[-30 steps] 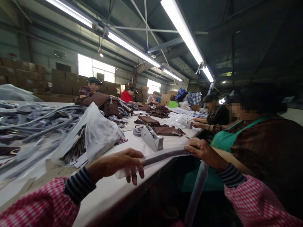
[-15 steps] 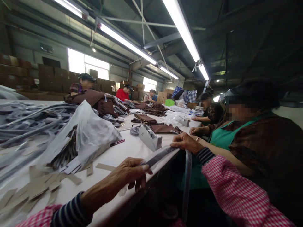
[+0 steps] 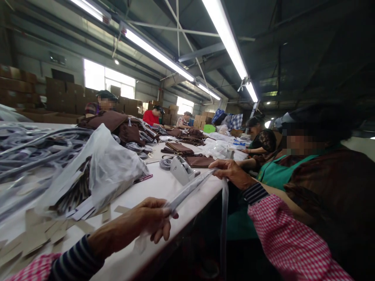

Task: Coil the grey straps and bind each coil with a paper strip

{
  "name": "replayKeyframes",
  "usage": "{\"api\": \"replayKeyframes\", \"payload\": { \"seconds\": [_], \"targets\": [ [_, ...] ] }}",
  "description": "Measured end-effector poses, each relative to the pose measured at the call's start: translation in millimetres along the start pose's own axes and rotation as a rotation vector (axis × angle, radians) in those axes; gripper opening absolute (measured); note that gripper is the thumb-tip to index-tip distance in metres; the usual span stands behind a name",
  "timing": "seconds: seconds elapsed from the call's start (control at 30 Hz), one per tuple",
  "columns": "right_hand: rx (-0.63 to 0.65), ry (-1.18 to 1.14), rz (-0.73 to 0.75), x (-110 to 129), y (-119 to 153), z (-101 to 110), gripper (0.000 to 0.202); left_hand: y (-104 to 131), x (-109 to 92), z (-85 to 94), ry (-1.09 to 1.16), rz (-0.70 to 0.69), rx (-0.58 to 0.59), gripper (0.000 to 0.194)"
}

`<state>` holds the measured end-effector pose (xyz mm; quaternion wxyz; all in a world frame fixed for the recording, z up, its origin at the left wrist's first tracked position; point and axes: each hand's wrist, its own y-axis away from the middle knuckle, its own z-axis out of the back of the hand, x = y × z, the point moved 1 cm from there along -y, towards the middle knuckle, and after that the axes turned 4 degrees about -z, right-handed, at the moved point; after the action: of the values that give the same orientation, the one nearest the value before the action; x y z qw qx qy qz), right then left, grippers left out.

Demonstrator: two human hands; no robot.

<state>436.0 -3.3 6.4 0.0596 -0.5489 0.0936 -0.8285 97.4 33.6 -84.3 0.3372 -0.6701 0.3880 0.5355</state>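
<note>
A grey strap (image 3: 191, 187), seemingly in a thin clear plastic sleeve, stretches between my hands over the table's front edge. My left hand (image 3: 150, 218) pinches its near end between thumb and forefinger, the other fingers curled. Loose clear plastic hangs below that hand. My right hand (image 3: 230, 171) grips the strap farther along, and the remaining length drops below the table edge. Just behind the strap sits a white tape dispenser (image 3: 181, 171), with a coiled grey strap (image 3: 165, 163) beside it.
Grey straps (image 3: 35, 152) pile at the left, near a white plastic bag (image 3: 114, 168) of card strips. Loose card pieces (image 3: 38, 238) lie in front. Brown bags (image 3: 175, 148) cover the table's middle. A co-worker in a green apron (image 3: 281, 171) sits close at my right.
My left hand has moved left and slightly down, drawing away from my right hand. My right hand has risen slightly, and the strap between them is lifted and tilted more steeply.
</note>
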Motion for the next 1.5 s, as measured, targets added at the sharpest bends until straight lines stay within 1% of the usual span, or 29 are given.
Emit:
{"api": "replayKeyframes", "payload": {
  "seconds": [0.07, 0.13, 0.2, 0.23, 0.27, 0.3, 0.37, 0.4, 0.47, 0.5, 0.53, 0.57, 0.6, 0.63, 0.7, 0.73, 0.8, 0.87, 0.93, 0.97, 1.0, 1.07, 1.1, 1.17, 1.2, 1.3, 1.37, 1.43, 1.5],
  "targets": [
    [-0.021, 0.029, 0.044, 3.3, -7.3, -7.0, 0.036, 6.3, -4.1, -9.0, -0.005, 0.037, 0.062, 0.033],
    [-0.03, 0.029, 0.093, 3.2, -14.5, -17.7, 0.038, 13.5, -14.3, -20.6, -0.001, 0.03, 0.095, 0.03],
    [-0.051, -0.022, 0.128, -1.7, -19.3, -34.2, 0.037, 19.8, -29.9, -32.7, 0.042, -0.035, 0.093, 0.029],
    [-0.058, -0.061, 0.132, -6.0, -20.0, -45.6, 0.037, 22.3, -38.6, -37.7, 0.071, -0.088, 0.063, 0.029],
    [-0.056, -0.1, 0.126, -11.1, -19.0, -59.8, 0.037, 24.0, -47.2, -41.3, 0.099, -0.148, 0.007, 0.029],
    [-0.043, -0.132, 0.114, -16.7, -16.2, -77.0, 0.039, 25.1, -55.0, -43.3, 0.121, -0.211, -0.075, 0.028],
    [0.02, -0.18, 0.07, -28.0, -4.6, -119.8, 0.045, 25.5, -66.4, -42.0, 0.141, -0.333, -0.272, 0.029],
    [0.073, -0.216, 0.033, -33.0, 4.1, -144.1, 0.048, 25.0, -69.3, -39.1, 0.14, -0.392, -0.373, 0.03],
    [0.258, -0.447, -0.149, -40.3, 25.7, -192.7, 0.047, 23.0, -68.9, -30.4, 0.107, -0.485, -0.549, 0.034],
    [0.315, -0.557, -0.231, -41.5, 37.3, -213.4, 0.046, 22.0, -66.1, -25.5, 0.062, -0.521, -0.617, 0.034],
    [0.338, -0.652, -0.289, -40.9, 48.4, -229.7, 0.046, 21.2, -62.0, -20.7, -0.003, -0.551, -0.667, 0.033],
    [0.358, -0.712, -0.33, -38.5, 58.4, -241.2, 0.044, 20.7, -57.1, -16.2, -0.092, -0.576, -0.696, 0.03],
    [0.355, -0.747, -0.348, -34.6, 66.6, -247.3, 0.043, 20.5, -51.8, -12.3, -0.206, -0.599, -0.702, 0.028],
    [0.346, -0.754, -0.347, -29.4, 73.0, -248.4, 0.042, 20.6, -46.5, -8.7, -0.337, -0.629, -0.693, 0.025],
    [0.33, -0.705, -0.318, -17.4, 81.2, -239.7, 0.04, 21.2, -36.1, -3.3, -0.637, -0.692, -0.612, 0.018],
    [0.33, -0.673, -0.311, -11.2, 83.6, -231.9, 0.04, 21.2, -31.2, -1.5, -0.796, -0.718, -0.543, 0.017],
    [0.343, -0.62, -0.324, 0.3, 87.1, -213.6, 0.042, 20.3, -22.1, 0.5, -1.063, -0.751, -0.386, 0.021],
    [0.333, -0.577, -0.339, 11.1, 88.9, -193.9, 0.043, 18.4, -14.6, -0.1, -1.222, -0.755, -0.265, 0.026],
    [0.305, -0.508, -0.344, 21.5, 88.7, -172.9, 0.038, 17.0, -9.9, -3.9, -1.278, -0.739, -0.21, 0.027],
    [0.292, -0.465, -0.346, 26.5, 87.6, -162.2, 0.035, 16.9, -8.9, -7.0, -1.267, -0.723, -0.196, 0.027],
    [0.286, -0.42, -0.347, 31.3, 85.7, -151.7, 0.037, 17.2, -8.6, -10.8, -1.238, -0.7, -0.18, 0.028],
    [0.297, -0.322, -0.338, 39.6, 79.9, -132.3, 0.048, 18.6, -9.9, -19.0, -1.142, -0.663, -0.161, 0.031],
    [0.307, -0.265, -0.315, 42.7, 76.2, -124.1, 0.05, 19.4, -11.1, -23.0, -1.096, -0.647, -0.151, 0.033],
    [0.31, -0.149, -0.247, 46.0, 67.6, -111.4, 0.044, 19.9, -13.0, -29.5, -1.055, -0.591, -0.134, 0.034],
    [0.308, -0.096, -0.208, 46.0, 62.9, -106.9, 0.041, 19.5, -13.3, -31.8, -1.059, -0.537, -0.136, 0.035],
    [0.333, -0.003, -0.099, 40.1, 49.4, -100.2, 0.04, 18.0, -12.5, -36.4, -1.083, -0.331, -0.173, 0.038],
    [0.366, 0.009, -0.04, 32.8, 42.5, -100.2, 0.042, 18.2, -12.6, -40.1, -1.011, -0.238, -0.165, 0.042],
    [0.365, -0.009, 0.006, 24.9, 39.0, -103.7, 0.045, 19.0, -14.1, -44.7, -0.835, -0.194, -0.115, 0.047],
    [0.337, -0.048, 0.038, 17.7, 39.9, -112.7, 0.047, 18.8, -16.9, -48.4, -0.601, -0.159, -0.091, 0.05]
  ]
}}
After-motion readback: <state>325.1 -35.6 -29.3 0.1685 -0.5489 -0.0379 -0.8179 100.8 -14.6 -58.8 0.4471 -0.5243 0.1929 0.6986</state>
